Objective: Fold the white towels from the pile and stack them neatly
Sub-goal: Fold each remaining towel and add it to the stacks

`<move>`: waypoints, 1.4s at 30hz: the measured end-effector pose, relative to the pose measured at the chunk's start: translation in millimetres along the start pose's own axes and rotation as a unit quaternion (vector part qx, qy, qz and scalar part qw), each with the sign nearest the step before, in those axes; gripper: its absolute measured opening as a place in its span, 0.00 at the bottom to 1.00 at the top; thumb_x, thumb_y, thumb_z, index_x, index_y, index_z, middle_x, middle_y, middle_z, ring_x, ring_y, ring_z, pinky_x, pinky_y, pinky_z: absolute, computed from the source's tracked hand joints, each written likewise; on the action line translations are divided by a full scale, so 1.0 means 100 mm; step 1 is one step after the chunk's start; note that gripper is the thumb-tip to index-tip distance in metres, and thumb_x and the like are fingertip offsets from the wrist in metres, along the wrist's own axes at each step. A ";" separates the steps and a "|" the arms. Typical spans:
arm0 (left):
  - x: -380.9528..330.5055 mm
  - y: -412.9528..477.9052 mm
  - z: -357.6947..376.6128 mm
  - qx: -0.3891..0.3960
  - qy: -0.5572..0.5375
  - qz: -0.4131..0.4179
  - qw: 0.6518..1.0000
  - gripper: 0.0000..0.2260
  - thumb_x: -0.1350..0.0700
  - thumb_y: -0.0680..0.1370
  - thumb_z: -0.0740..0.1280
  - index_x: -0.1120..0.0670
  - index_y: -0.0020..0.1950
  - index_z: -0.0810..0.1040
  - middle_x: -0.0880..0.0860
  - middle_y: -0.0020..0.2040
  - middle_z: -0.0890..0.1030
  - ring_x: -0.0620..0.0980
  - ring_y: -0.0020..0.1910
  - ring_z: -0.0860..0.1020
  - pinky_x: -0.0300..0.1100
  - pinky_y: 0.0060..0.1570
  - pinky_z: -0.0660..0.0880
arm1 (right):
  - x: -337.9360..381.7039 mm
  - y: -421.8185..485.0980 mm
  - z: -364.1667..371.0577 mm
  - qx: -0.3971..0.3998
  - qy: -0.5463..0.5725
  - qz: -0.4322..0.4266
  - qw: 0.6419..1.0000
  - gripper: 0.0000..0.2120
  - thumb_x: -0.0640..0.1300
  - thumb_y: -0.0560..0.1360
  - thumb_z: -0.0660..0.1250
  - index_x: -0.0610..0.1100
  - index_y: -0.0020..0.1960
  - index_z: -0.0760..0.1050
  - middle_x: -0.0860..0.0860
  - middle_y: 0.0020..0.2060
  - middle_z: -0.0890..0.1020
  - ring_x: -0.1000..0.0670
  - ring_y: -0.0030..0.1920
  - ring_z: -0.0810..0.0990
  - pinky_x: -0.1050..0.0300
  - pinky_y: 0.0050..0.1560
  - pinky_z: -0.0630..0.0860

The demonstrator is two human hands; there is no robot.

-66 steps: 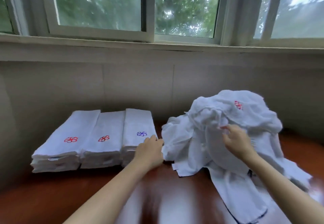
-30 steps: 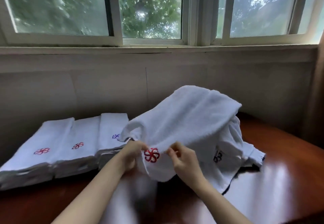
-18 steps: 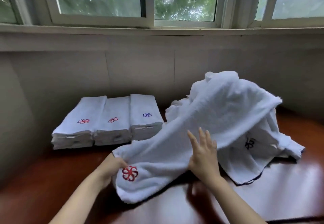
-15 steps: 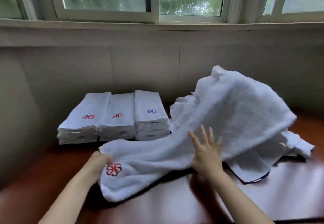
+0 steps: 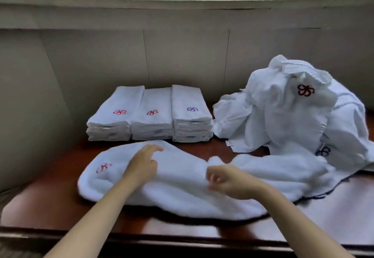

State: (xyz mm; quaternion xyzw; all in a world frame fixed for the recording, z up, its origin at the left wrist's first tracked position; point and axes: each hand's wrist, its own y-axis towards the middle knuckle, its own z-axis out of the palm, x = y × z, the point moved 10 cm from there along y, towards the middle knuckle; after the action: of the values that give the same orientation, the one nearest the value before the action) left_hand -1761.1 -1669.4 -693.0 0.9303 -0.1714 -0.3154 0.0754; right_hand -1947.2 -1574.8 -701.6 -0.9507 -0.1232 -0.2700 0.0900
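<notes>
Nearest to you, along the front edge of the glossy reddish-brown table [image 5: 50,203], a thick, fluffy white towel [image 5: 182,189] lies spread lengthwise, its outline soft and blurred, a red flower emblem [image 5: 103,167] stitched near its left end. Your left hand [image 5: 142,163] rests flat on the towel just right of that emblem, fingers extended and reaching toward the far edge. Your right hand [image 5: 226,180] sits near the towel's middle with its fingers curled inward; the blur keeps you from telling whether they pinch the cloth or merely touch it. Beyond your left hand stand three neat stacks of folded towels [image 5: 150,114], side by side and touching, two topped with red emblems and one with blue. Farther right, the rumpled pile [image 5: 287,112] of loose white towels heaps up against the pale wall [image 5: 182,55], its lower folds overlapping the spread towel's right end.
</notes>
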 end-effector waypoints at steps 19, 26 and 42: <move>0.55 -0.28 -0.02 0.318 0.198 -0.272 0.887 0.23 0.63 0.70 0.66 0.51 0.64 0.69 0.56 0.39 0.73 0.50 0.28 0.70 0.36 0.30 0.69 | -0.89 -0.29 -0.41 -0.063 -0.193 0.183 0.962 0.04 0.45 0.71 0.64 0.51 0.44 0.77 0.51 0.46 0.78 0.47 0.49 0.76 0.57 0.45 0.71; 0.76 -0.11 -0.71 0.000 0.164 -0.292 0.942 0.15 0.56 0.79 0.63 0.63 0.61 0.70 0.64 0.54 0.79 0.62 0.51 0.78 0.49 0.44 0.72 | -1.03 -0.40 -0.86 -0.242 -0.155 0.285 0.914 0.07 0.41 0.77 0.55 0.41 0.53 0.68 0.40 0.55 0.75 0.38 0.53 0.75 0.52 0.42 0.66; -0.36 -0.16 -2.08 -0.117 0.175 -0.068 0.975 0.11 0.60 0.71 0.64 0.55 0.52 0.73 0.61 0.49 0.77 0.60 0.56 0.78 0.47 0.49 0.71 | -0.10 -1.13 -2.46 -0.384 -0.160 0.130 0.900 0.15 0.45 0.77 0.65 0.41 0.34 0.68 0.40 0.37 0.79 0.39 0.41 0.77 0.54 0.34 0.61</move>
State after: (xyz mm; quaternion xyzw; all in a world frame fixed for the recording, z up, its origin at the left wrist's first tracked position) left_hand -1656.1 -1634.5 -512.1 0.9654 -0.0537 -0.1699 0.1906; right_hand -2108.4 -1527.7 -489.3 -0.9494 0.1018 -0.1266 -0.2688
